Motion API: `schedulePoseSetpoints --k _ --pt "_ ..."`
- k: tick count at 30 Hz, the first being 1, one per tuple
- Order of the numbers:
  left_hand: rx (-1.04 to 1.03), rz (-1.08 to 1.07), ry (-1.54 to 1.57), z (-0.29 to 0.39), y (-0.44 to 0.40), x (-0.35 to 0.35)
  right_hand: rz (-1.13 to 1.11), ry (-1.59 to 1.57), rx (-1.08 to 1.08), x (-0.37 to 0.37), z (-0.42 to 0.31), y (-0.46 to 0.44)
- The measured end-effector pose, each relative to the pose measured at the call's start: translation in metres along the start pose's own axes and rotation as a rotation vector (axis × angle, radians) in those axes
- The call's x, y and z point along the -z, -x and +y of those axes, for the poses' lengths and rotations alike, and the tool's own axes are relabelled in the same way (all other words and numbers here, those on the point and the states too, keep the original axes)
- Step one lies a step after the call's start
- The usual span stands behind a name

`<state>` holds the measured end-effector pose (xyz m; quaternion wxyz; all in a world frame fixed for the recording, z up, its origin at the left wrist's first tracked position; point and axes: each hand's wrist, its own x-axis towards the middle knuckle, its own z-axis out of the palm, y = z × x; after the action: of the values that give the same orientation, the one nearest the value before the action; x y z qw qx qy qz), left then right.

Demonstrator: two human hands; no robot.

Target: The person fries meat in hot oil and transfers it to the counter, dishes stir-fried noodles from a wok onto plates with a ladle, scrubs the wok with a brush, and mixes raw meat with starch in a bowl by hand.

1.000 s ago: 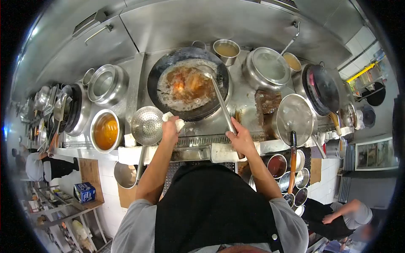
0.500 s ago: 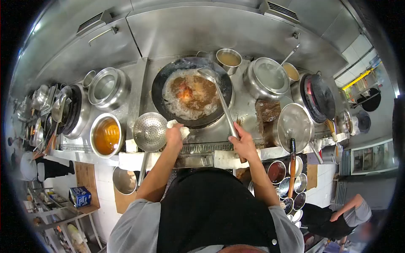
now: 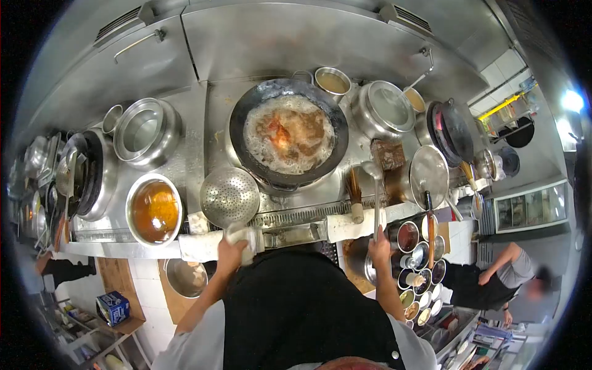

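Note:
My left hand (image 3: 232, 254) is closed around the handle of a perforated strainer (image 3: 229, 197), which lies over the stove's front ledge beside the wok. A white cloth (image 3: 251, 242) is next to that hand. My right hand (image 3: 380, 248) grips a long-handled ladle (image 3: 372, 171), held upright to the right of the wok, its bowl away from the food. In the black wok (image 3: 336, 148), brownish liquid (image 3: 302, 129) foams around a reddish piece of food.
A bowl of orange oil (image 3: 155, 211) stands left of the strainer. A bamboo brush (image 3: 356, 197) rests near the ladle. Right of it, a fine mesh strainer (image 3: 430, 177) sits over a pot. Several sauce containers (image 3: 408, 237) line my right side. Another person (image 3: 487, 277) stands at right.
My right hand has drawn the ladle out of the wok to the right. My left hand has left the wok's rim and taken the strainer's handle. The wok sits slightly further right.

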<state>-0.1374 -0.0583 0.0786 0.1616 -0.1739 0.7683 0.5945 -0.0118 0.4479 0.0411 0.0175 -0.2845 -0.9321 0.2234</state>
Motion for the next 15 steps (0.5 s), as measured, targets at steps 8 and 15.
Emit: schedulePoseSetpoints --k 8,15 --pt "0.108 -0.395 0.159 -0.129 0.037 0.117 0.097 0.161 0.077 -0.018 -0.06 0.012" --pt "0.442 -0.37 0.725 -0.077 0.062 0.083 -1.373 -0.435 0.117 -0.102 -0.261 0.066"
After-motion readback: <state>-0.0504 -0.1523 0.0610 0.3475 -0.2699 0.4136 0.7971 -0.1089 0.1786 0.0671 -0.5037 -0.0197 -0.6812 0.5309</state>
